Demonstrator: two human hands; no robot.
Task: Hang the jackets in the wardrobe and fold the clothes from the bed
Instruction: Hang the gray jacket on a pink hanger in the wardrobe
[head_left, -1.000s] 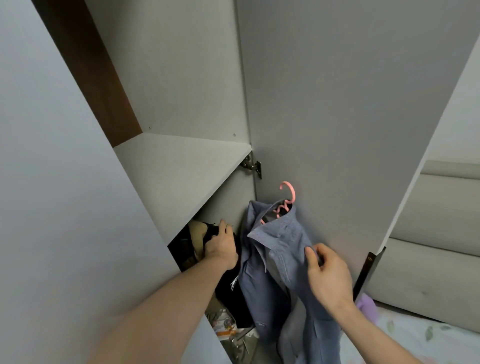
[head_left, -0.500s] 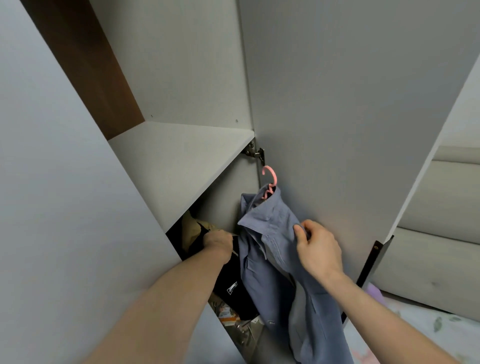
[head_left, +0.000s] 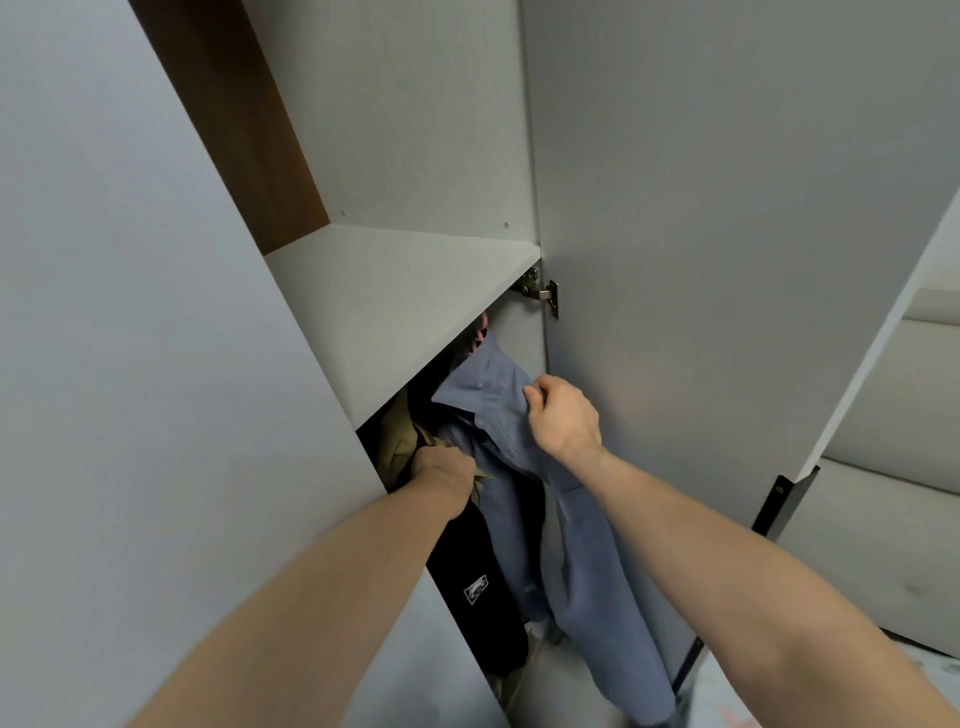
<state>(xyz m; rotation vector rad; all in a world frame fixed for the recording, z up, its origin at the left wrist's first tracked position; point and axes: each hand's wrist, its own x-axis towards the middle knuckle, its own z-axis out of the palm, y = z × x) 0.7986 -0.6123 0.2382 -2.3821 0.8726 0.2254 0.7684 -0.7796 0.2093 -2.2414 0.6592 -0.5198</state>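
Note:
A blue-grey jacket (head_left: 524, 499) hangs on a pink hanger (head_left: 480, 332), whose hook is tucked under the wardrobe shelf (head_left: 395, 306). My right hand (head_left: 563, 415) pinches the jacket's shoulder just below the collar. My left hand (head_left: 441, 470) reaches into the hanging space and presses against a black garment (head_left: 478, 587) and a tan one (head_left: 397, 441) to the jacket's left. Its fingers are hidden among the clothes. The rail is out of sight behind the shelf.
The open grey wardrobe door (head_left: 727, 260) stands right of the jacket, with a hinge (head_left: 543, 293) at the shelf's corner. Another grey panel (head_left: 130, 364) fills the left. A padded headboard (head_left: 904, 467) and patterned bedding (head_left: 737, 712) show at the lower right.
My right hand has lifted the jacket up and in, so the pink hook went from in front of the door to under the shelf. My left hand pushed deeper into the hanging clothes.

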